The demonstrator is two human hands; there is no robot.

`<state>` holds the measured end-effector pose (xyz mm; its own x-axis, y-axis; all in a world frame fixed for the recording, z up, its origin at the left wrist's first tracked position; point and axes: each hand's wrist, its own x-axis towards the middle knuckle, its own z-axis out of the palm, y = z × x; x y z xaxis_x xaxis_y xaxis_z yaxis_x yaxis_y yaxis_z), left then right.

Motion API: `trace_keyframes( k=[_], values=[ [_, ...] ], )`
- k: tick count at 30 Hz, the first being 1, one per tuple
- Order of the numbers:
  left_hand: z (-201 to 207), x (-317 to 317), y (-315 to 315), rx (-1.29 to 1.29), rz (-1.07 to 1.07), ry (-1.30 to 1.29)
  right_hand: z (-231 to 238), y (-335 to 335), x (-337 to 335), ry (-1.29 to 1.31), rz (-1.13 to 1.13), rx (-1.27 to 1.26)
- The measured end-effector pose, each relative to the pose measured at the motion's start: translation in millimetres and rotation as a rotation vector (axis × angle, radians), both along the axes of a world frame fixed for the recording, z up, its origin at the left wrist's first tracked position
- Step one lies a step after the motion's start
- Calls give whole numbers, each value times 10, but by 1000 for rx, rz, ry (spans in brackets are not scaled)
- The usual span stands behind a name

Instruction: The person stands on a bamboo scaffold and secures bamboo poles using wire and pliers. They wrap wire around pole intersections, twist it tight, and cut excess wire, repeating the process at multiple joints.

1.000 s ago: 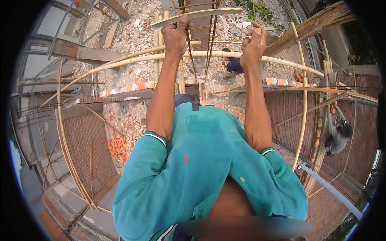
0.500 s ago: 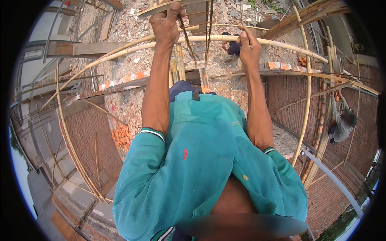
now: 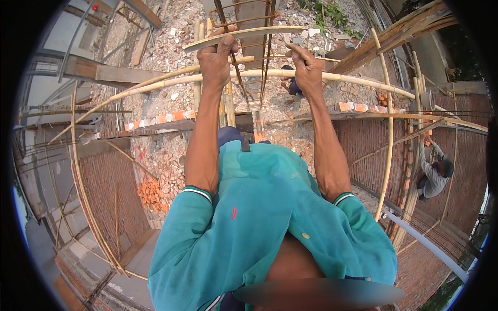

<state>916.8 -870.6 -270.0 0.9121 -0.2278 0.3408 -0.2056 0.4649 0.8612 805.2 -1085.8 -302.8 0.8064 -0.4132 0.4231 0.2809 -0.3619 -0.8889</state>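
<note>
My left hand [image 3: 215, 65] is closed on a thin, flat, pale strip [image 3: 259, 33], perhaps wood or split bamboo, with the thumb pressed against it. The strip lies crosswise over a rebar cage [image 3: 267, 39] of upright rusty bars with stirrups. One bar runs right beside the left fingers. To the right of the cage, my right hand [image 3: 308, 72] is raised with its fingers curled and the index finger bent toward the bars. Whether it pinches something small cannot be made out. A bamboo pole [image 3: 358, 79] passes behind both wrists.
Bamboo scaffold poles [image 3: 390, 129] stand at the right, near a heavy timber beam [image 3: 394, 36]. Below lie rubble [image 3: 171, 93] and a heap of orange bricks [image 3: 150, 194]. One person [image 3: 436, 173] works by a brick wall at far right; another, partly hidden [image 3: 293, 87], is below.
My right hand has moved left, closer to the rebar cage. More of the strip and the cage shows now, as the view has tilted upward. The left hand keeps its hold.
</note>
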Motion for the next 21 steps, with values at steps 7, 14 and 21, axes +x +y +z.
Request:
trace_keyframes(
  k=[7, 14, 21],
  values=[
    [-40, -47, -77, -71, 22, 94, 220, -90, 303, -8, 202, 50],
    [-40, -95, -89, -71, 56, 90, 505, -77, 377, 249, 217, 58],
    [71, -388, -180, 173, 579, 98, 369, 262, 493, -38, 120, 281]
  ],
)
